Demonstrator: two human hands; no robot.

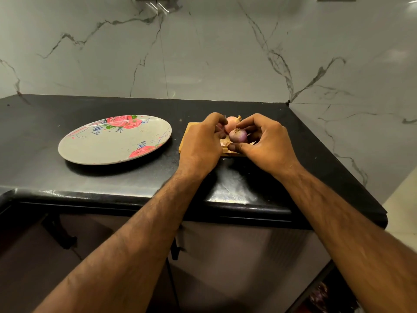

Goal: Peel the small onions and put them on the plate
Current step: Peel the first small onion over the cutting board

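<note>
The right hand point(264, 141) is seen curled, palm turned inward. A small purple onion point(238, 135) is pinched between its thumb at six o'clock and its bent fingers at twelve o'clock, with the root end of the onion turned up toward the camera. The onion is held just above a wooden board point(186, 141).

The left hand point(203, 143) is brought in close at nine o'clock of the onion, back of the hand up and fingers curled tightly toward it. A sliver of pink is glimpsed between those fingers, but the fingertips are hidden, so it cannot be told whether anything is gripped. Both forearms are bare and are stretched up from six o'clock, drawing together over the board.

A second, pale onion point(232, 123) is found at eleven o'clock of the held one, partly hidden behind the fingers of both hands, with its dry tip pointing to two o'clock. A pale scrap point(223, 143) is spotted on the board below the purple onion, too small to be made out.

The board is laid flat on a black table point(135, 177). At nine o'clock of the board, close to its edge, a grey oval plate point(112, 143) is set. It is printed with red roses, green leaves and blue sprigs, and no onion is carried on it yet.

Behind the table, at twelve o'clock, a grey marble wall point(203, 53) with dark veins is shown. Dark cabinet fronts point(225, 256) are seen below the table's front edge.
</note>
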